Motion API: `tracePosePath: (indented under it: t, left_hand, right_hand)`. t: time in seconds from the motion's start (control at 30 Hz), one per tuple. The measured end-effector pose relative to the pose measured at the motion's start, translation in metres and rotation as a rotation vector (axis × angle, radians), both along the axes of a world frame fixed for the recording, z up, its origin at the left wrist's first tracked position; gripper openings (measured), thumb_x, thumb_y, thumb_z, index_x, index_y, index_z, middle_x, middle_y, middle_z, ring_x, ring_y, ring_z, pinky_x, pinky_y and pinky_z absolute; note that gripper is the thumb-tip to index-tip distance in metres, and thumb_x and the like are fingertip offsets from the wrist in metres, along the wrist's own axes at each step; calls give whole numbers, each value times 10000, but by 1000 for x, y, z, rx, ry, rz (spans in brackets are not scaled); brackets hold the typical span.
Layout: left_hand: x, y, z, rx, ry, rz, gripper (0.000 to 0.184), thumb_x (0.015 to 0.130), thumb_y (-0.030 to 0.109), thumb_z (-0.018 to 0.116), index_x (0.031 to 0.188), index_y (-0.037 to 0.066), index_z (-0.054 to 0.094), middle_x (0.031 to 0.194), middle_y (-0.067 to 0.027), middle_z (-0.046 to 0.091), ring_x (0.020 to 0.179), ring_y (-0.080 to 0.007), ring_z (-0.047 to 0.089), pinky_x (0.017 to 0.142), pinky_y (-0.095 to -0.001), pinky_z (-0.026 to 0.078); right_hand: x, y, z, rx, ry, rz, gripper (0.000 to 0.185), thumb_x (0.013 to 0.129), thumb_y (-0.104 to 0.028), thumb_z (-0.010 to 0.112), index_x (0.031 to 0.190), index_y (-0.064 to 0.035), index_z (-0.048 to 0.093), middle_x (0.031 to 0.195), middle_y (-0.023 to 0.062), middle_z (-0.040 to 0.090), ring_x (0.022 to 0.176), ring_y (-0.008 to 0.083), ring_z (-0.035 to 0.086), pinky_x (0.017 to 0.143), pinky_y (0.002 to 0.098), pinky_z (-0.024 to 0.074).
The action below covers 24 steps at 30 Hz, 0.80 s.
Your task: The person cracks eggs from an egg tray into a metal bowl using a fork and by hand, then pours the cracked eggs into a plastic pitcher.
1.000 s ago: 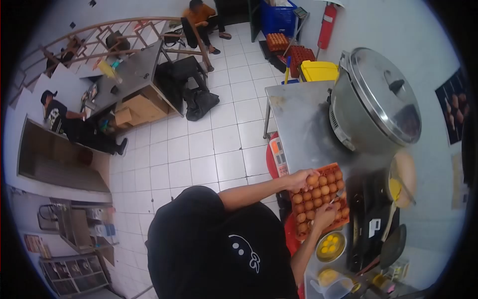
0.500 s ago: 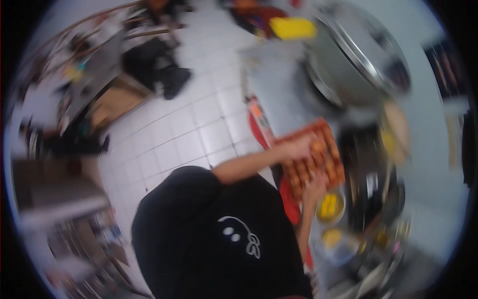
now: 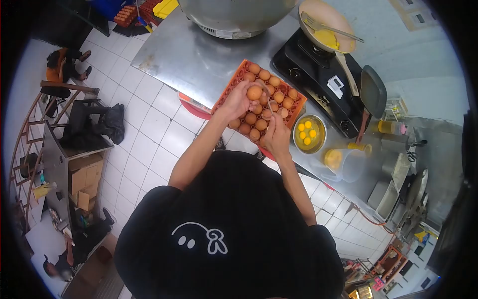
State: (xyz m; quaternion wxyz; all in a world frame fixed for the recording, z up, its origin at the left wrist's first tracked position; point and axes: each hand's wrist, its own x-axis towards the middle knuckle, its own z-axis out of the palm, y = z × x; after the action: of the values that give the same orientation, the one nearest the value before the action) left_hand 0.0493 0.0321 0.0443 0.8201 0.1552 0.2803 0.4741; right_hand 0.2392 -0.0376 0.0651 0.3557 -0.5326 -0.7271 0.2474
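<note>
My left hand (image 3: 238,102) is closed round a brown egg (image 3: 254,92), lifted just above the orange egg tray (image 3: 215,108). In my right hand (image 3: 277,133) is a thin metal utensil (image 3: 271,103), perhaps a spoon; its curved end is beside the egg, and I cannot tell if they touch. Many brown eggs (image 3: 287,102) fill the tray under both hands, with some cups bare. Right of my right hand stands a metal bowl (image 3: 324,140) with several whole yolks (image 3: 307,133) in clear egg white.
A black portable stove (image 3: 318,92) stands behind the bowl, with a beige pan (image 3: 341,20) of yellow food on it and a dark pan (image 3: 373,92) alongside. A clear jug (image 3: 354,164) is at the right. A large metal pot (image 3: 234,15) stands at the back. Two people are at the left.
The view has turned and sharpened. My left hand, over the tray's eggs before, now holds one egg raised. The metal utensil now shows in my right hand.
</note>
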Motion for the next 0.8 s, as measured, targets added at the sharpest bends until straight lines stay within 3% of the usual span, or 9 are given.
tracePosePath:
  t: [0.07,0.17,0.37,0.43,0.5,0.63,0.8]
  left_hand:
    - [0,1,-4,-10,-6,5,474,1064,446,338,1286,68,516,1090,-103,613,723,-145,496,626,-271,410]
    - [3,1,0,-29,-1,1,456,1065,438,344,1257,68,527,1099,-91,610,722,-144,493,628,-267,410]
    - [3,0,-1,-28,-12,11,373,1051,380,399,1238,76,508,1051,-89,617,699,-134,484,616,-266,399]
    - [1,-1,3,-33,17,12,325,1042,351,420,1222,88,486,1022,-93,615,684,-128,483,595,-271,389]
    - [-3,-8,5,55,192,36,212,1007,265,467,1126,90,484,1017,-89,608,693,-123,489,579,-252,376]
    - [-13,-16,15,20,271,-9,206,968,235,491,1104,98,422,989,-107,597,662,-109,464,533,-233,344]
    - [-11,-20,15,-41,468,-204,267,948,267,518,1102,155,331,899,-103,576,612,-72,410,498,-202,299]
  right_hand:
    - [0,-4,3,-34,49,-37,181,1017,-128,485,1142,-36,578,927,225,715,775,445,681,677,524,545]
    - [-1,-8,-4,-141,-118,-15,161,1015,-112,495,1120,-37,591,916,217,714,790,436,690,683,500,554]
    - [0,-8,-6,-60,116,-57,201,1033,-164,474,1070,-23,613,885,223,708,785,425,691,677,496,535]
    - [1,5,-20,-241,191,-205,257,1031,-214,467,1083,-22,630,896,232,709,811,434,691,703,516,523]
    - [-3,19,-35,-281,104,-198,275,1020,-234,479,1100,-20,634,904,241,709,830,442,691,729,527,522]
    - [-17,36,-52,-402,-23,-194,336,988,-288,521,1143,-12,633,910,270,708,888,466,682,814,545,518]
    - [-9,35,-37,-398,13,-127,362,984,-280,530,1215,-10,600,965,272,709,930,454,680,855,529,521]
